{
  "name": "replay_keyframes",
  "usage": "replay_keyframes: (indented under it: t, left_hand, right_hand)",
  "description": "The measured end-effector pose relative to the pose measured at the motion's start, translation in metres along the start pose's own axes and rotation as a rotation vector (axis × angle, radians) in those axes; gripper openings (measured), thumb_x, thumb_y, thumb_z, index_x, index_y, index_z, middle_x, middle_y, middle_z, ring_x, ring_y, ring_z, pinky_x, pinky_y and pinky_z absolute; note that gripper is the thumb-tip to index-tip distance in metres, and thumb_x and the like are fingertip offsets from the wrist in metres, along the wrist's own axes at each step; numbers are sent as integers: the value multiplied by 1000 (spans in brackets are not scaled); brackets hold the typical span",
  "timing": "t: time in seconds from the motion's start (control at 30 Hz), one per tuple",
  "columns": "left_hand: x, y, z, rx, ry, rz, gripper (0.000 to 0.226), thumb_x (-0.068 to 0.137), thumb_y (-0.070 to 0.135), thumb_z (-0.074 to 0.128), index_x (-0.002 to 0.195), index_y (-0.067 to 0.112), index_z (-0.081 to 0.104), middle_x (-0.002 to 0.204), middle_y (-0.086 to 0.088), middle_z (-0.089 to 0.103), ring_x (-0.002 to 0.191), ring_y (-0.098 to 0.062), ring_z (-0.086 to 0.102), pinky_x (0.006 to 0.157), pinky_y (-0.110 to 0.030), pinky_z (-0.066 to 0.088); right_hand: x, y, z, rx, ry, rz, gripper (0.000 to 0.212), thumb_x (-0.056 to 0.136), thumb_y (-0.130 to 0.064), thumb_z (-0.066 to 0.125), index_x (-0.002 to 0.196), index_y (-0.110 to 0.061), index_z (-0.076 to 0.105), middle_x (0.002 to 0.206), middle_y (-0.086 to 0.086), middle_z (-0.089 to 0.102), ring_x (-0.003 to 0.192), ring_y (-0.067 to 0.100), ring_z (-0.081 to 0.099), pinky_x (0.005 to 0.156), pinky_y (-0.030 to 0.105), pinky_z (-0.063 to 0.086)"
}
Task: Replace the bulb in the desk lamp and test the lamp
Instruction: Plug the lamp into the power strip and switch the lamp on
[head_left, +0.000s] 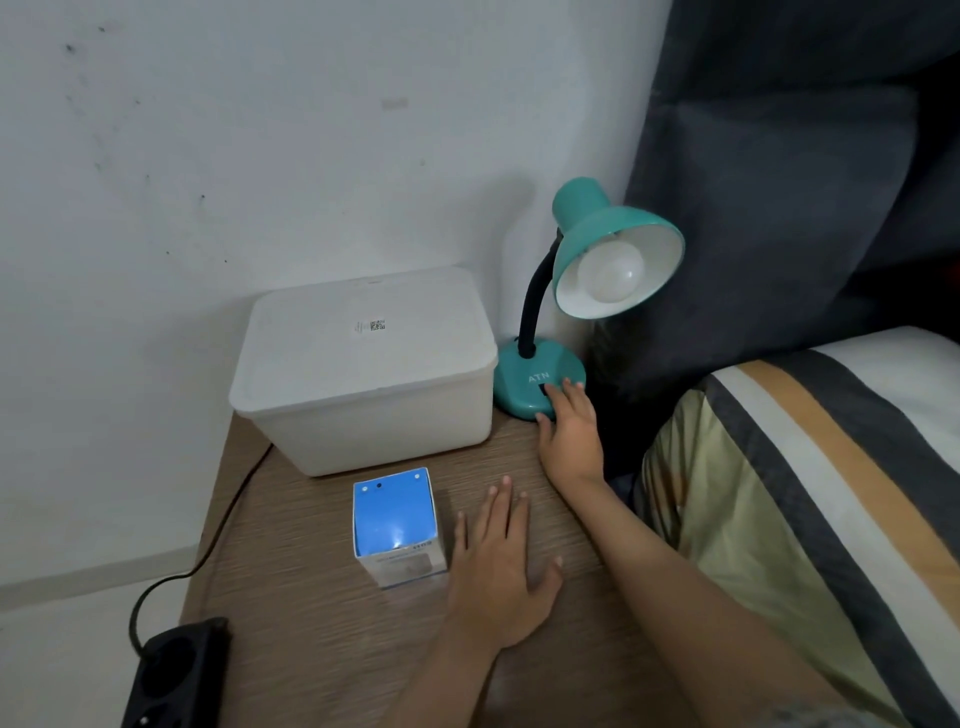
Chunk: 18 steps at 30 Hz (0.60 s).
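A teal desk lamp (605, 244) stands at the back right of the wooden bedside table (311, 639), its shade tilted toward me. A white bulb (610, 273) sits in the shade, unlit. My right hand (569, 428) rests on the lamp's round base (524, 376), fingertips at the black switch. My left hand (501, 566) lies flat on the tabletop with fingers spread, holding nothing. Just left of it stands a blue and white bulb box (397, 525), closed.
A white lidded plastic container (363, 364) stands behind the bulb box. A black power strip (174, 675) and its cable (228, 514) hang at the table's left edge. A bed with a striped cover (831, 467) and a dark headboard (779, 182) borders the right.
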<state>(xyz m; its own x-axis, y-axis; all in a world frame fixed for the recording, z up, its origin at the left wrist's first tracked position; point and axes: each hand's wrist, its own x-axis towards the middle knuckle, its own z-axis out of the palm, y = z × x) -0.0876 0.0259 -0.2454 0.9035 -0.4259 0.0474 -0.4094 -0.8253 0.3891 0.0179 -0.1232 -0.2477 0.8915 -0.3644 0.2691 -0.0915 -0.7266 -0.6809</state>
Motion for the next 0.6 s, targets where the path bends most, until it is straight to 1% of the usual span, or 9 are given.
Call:
replay_keyframes:
  t: [0.07, 0.23, 0.53, 0.6]
  left_hand:
    - [0, 0, -1, 2, -3, -1, 77, 80, 60, 33, 146, 25, 15, 158, 6, -2, 143, -10, -7, 115, -43, 0]
    - [1, 1, -2, -21, 11, -1, 76, 80, 59, 35, 145, 25, 17, 158, 6, 2, 143, -10, -4, 114, -43, -1]
    - [1, 1, -2, -25, 34, 10, 76, 81, 59, 35, 146, 26, 16, 158, 7, 0, 143, -10, -5, 113, -41, -3]
    - [1, 0, -1, -24, 39, 9, 75, 81, 59, 36, 145, 25, 18, 158, 6, 3, 144, -10, -3, 113, -41, -2]
  right_hand:
    - [0, 0, 0, -12, 5, -3, 43, 92, -10, 54, 134, -5, 48, 146, 19, 40, 141, 32, 27, 115, 31, 15]
    - [0, 1, 1, -24, 9, -5, 43, 92, -11, 53, 135, -7, 47, 147, 18, 38, 142, 30, 25, 113, 27, 13]
    - [1, 1, 1, -63, 0, -11, 44, 93, -12, 52, 136, -6, 46, 146, 18, 38, 141, 31, 25, 113, 28, 14]
    - [0, 1, 1, -74, -1, -13, 43, 93, -12, 52, 135, -5, 46, 146, 19, 39, 141, 31, 26, 113, 29, 15]
